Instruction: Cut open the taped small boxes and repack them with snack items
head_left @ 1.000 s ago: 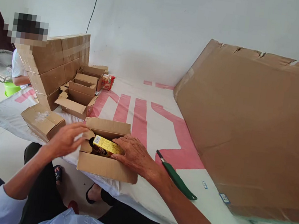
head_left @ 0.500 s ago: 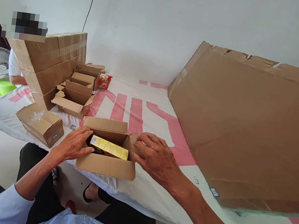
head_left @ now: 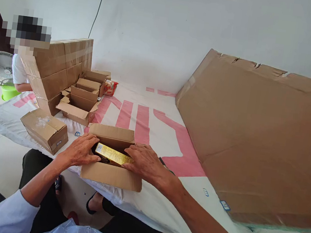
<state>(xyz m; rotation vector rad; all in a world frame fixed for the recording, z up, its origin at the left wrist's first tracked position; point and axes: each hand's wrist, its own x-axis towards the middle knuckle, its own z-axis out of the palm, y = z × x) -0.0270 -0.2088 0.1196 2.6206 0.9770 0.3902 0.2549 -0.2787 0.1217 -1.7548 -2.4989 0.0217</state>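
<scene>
An open cardboard box (head_left: 111, 175) sits in front of me at the table's edge, its long flaps folded outward. Inside lies a slim yellow box (head_left: 113, 154) with printing, slightly askew and dark at its left end. My left hand (head_left: 84, 150) is closed around the carton's left end, the thumb reaching in beside the yellow box. My right hand (head_left: 143, 161) is over the carton's right end, thumb and fingers closed about the right end of the yellow box, which they partly cover.
Left of me lies a closed carton (head_left: 45, 129). Farther back stand several open cartons (head_left: 78, 108), a red packet (head_left: 110, 87) and a stack of taped cartons (head_left: 53, 76), with another person behind. A large cardboard sheet (head_left: 255, 145) leans at right. A dark object (head_left: 166, 165) shows behind my right wrist.
My right hand has moved left from the carton's right end flap onto the right end of the yellow box. My left hand stays at the left end. The view has tilted up slightly.
</scene>
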